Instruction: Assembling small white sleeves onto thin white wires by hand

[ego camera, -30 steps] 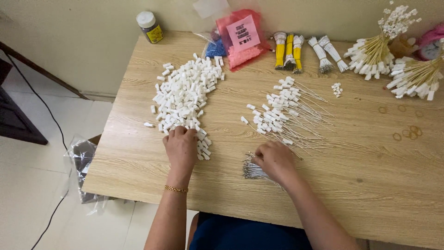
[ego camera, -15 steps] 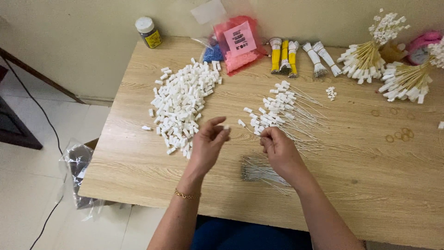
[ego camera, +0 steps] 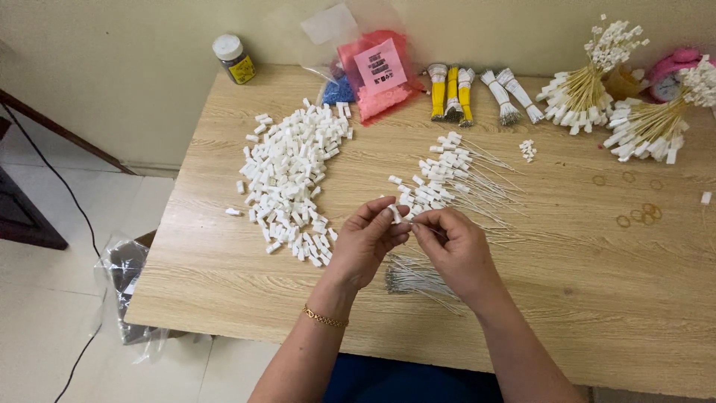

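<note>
Hands meet above the middle of the wooden worktop (ego camera: 597,298), fingertips touching. The left hand (ego camera: 365,246) pinches a small white plastic cap (ego camera: 394,213) between thumb and forefinger, its grip closed tight on the piece. The right hand (ego camera: 455,250) has its grip closed too, thumb and forefinger pressed together at the cap's side; a thin wire seems to run between them, but it is too fine to tell for certain. A gold bracelet (ego camera: 324,319) circles the left wrist.

Below the hands, at 6 o'clock, lies a bundle of bare thin wires (ego camera: 410,280). At 10 o'clock from the hands spreads a big heap of loose white caps (ego camera: 291,186). At 1 o'clock lies a fan of wires already capped (ego camera: 447,175). Along the far edge stand a small jar (ego camera: 233,58), a pink plastic bag (ego camera: 377,75), yellow and white tied bundles (ego camera: 455,93), and, at 2 o'clock, two sheaves of capped wires (ego camera: 597,82). Rubber bands (ego camera: 641,213) lie at 3 o'clock.
</note>
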